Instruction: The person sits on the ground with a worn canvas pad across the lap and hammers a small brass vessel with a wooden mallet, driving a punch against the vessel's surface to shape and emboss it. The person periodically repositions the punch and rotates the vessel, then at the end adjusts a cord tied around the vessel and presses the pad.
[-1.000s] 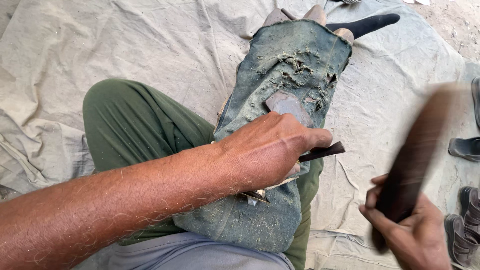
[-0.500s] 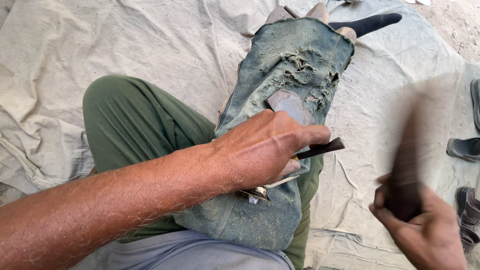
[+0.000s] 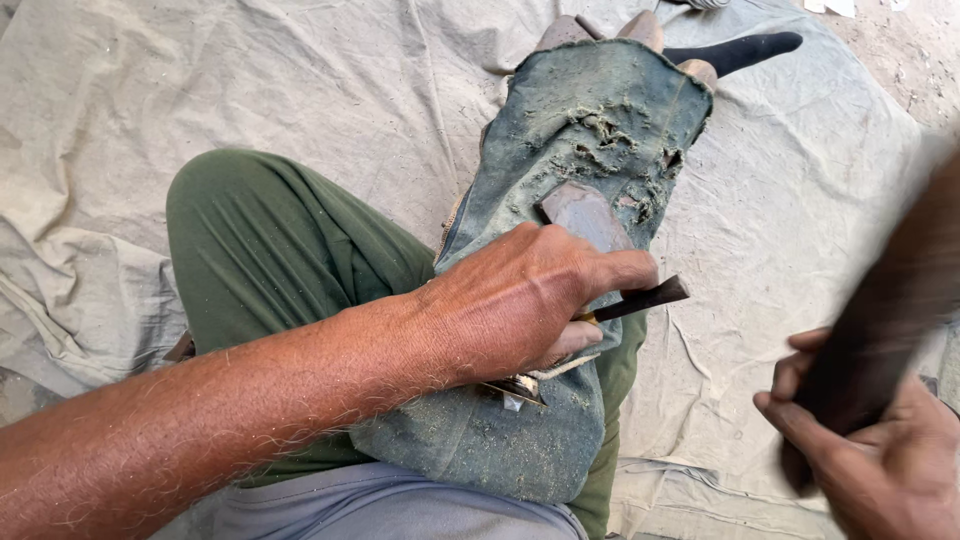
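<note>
Head view: L hand (image 3: 520,305) fisted round dark chisel (image 3: 645,298), R hand (image 3: 880,455) gripping blurred mallet (image 3: 885,320).

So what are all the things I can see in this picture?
Ground sheet: one, pale grey-beige, spread under everything.
Worn cloth pad: one, dusty blue-green, frayed, draped over the leg.
Flat piece: one, dark grey-brown, lying on the pad.
Thin tool: one, dark, sticking out of the left hand.
Thick stick: one, dark, blurred, in the right hand.
Trousers: green, bent knee.
Sock: one, black, top.
Left hand: gripping the thin tool.
Right hand: gripping the stick.
</note>
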`<state>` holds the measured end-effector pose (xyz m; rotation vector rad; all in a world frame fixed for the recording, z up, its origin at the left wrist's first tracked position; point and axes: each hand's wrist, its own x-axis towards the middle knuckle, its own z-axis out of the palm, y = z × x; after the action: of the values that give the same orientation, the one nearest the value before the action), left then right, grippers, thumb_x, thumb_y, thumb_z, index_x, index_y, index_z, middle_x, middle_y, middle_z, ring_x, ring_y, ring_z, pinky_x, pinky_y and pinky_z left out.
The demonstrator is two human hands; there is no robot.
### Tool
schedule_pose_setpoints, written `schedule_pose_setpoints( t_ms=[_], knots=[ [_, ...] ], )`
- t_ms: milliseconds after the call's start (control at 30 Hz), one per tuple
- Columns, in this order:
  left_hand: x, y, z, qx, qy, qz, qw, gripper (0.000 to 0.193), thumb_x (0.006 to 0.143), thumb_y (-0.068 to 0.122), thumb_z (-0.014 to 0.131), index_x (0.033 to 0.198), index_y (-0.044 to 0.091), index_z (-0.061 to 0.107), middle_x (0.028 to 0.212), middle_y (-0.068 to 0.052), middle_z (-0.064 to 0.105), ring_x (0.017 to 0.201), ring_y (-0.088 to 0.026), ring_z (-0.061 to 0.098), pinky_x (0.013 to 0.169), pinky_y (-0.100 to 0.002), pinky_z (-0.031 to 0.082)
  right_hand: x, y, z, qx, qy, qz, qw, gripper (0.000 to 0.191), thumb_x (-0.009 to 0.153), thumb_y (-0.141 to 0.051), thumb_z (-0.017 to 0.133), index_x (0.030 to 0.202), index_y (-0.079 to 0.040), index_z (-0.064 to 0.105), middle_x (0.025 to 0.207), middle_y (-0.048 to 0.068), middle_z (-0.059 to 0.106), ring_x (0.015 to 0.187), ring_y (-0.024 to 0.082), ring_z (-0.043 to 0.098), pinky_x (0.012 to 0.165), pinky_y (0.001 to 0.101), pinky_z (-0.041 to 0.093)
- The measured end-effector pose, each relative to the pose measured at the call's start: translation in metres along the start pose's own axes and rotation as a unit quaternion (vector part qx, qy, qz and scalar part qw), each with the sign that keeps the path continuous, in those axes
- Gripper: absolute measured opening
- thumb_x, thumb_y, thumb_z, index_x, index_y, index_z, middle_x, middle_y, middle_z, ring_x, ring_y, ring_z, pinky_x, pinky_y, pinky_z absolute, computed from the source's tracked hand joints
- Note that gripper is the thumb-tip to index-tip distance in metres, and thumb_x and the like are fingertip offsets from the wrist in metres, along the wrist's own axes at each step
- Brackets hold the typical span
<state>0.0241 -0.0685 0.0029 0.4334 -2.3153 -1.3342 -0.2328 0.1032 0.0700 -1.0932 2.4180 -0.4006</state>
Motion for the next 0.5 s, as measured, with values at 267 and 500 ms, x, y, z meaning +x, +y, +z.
schedule_pose_setpoints(
  t_ms=[267, 500],
  knots=[
    [-0.006, -0.006, 0.006, -0.026, 0.005, -0.028, 0.999, 0.055, 0.084, 0.017, 0.078, 0.137, 0.017, 0.06, 0.078, -0.009, 0.072, 0.074, -0.027, 0.074, 0.066, -0.041, 0.059, -0.016, -0.015, 0.011, 0.162, 0.057, -0.039, 0.984, 0.047, 0.079, 0.014, 0.072, 0.123, 0.005, 0.057, 0.095, 0.013, 0.066, 0.097, 0.019, 0.069, 0.082, 0.039, 0.06],
    [-0.007, -0.005, 0.007, -0.011, 0.054, -0.006, 0.998, 0.054, 0.083, 0.018, 0.081, 0.133, 0.016, 0.06, 0.087, -0.015, 0.073, 0.086, -0.037, 0.072, 0.073, -0.047, 0.056, -0.003, -0.009, 0.001, 0.105, 0.072, -0.021, 0.992, 0.058, 0.083, 0.016, 0.072, 0.136, 0.002, 0.052, 0.093, 0.015, 0.066, 0.093, 0.022, 0.07, 0.074, 0.0395, 0.058]
  ],
)
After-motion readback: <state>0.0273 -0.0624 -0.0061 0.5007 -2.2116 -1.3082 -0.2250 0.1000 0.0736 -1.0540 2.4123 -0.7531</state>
